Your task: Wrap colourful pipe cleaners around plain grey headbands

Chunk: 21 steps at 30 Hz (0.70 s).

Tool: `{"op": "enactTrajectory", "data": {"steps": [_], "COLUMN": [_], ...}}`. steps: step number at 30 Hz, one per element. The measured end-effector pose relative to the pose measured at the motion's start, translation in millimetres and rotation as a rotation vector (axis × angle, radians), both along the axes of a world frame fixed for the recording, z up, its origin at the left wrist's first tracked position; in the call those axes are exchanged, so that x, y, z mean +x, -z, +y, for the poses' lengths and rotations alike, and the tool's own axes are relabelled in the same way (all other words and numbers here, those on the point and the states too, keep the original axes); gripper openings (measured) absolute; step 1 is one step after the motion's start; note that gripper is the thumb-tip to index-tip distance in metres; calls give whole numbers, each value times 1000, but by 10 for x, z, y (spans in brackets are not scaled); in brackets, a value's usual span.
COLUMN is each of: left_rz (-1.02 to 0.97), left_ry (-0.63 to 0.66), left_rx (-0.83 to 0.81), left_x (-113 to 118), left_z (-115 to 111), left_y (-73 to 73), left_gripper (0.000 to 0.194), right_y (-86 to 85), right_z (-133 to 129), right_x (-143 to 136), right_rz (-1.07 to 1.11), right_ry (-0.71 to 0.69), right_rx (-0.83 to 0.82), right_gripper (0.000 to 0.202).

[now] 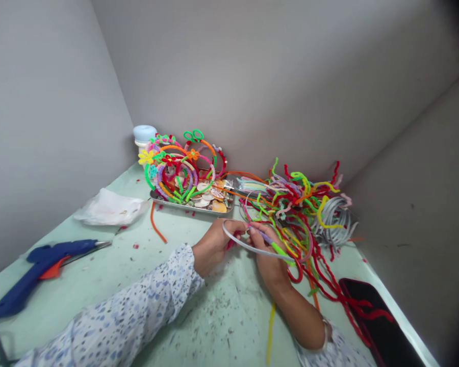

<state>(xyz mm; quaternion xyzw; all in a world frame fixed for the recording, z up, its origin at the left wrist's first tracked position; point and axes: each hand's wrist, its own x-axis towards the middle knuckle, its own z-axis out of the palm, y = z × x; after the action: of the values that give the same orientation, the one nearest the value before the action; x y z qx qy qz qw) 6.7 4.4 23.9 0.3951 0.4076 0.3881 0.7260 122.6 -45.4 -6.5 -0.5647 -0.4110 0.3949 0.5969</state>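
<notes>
Both hands meet at a thin pale headband (pixel 252 250), partly wrapped in fuzzy pipe cleaner. My left hand (pixel 216 242) is closed around one part of it, with a bit of pink pipe cleaner below the fingers. With thumb and fingers pinched, my right hand (pixel 270 260) grips the wrapped part, where purple and bright green sections (pixel 281 250) show. The fingertips of the two hands almost touch, and exactly what lies between them is hard to make out. Just beyond the right hand spreads a tangled heap of coloured pipe cleaners (pixel 290 196).
Finished-looking wrapped headbands (pixel 176 173) stand on a metal tray (pixel 191 208) of small flat pieces. A blue glue gun (pixel 46 265) and a plastic bag (pixel 112 208) lie left. Grey headbands (pixel 334 221) and a phone (pixel 382 331) lie right. Walls enclose the table.
</notes>
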Motion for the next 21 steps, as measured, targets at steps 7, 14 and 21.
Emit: {"op": "enactTrajectory", "data": {"steps": [7,14,21], "left_rz": [-46,28,113], "left_ry": [39,-24,-86], "left_rx": [37,95,188], "left_x": [4,27,46], "left_z": [-44,-86,-87], "left_y": [-142,-106,-32], "left_gripper": [10,9,15], "right_y": [-7,29,-7], "right_z": [30,70,117], "right_x": [13,25,38], "right_rz": [-65,-41,146], "right_ry": [36,27,-3], "right_rx": [-1,-59,-87], "right_gripper": [36,36,33]}}
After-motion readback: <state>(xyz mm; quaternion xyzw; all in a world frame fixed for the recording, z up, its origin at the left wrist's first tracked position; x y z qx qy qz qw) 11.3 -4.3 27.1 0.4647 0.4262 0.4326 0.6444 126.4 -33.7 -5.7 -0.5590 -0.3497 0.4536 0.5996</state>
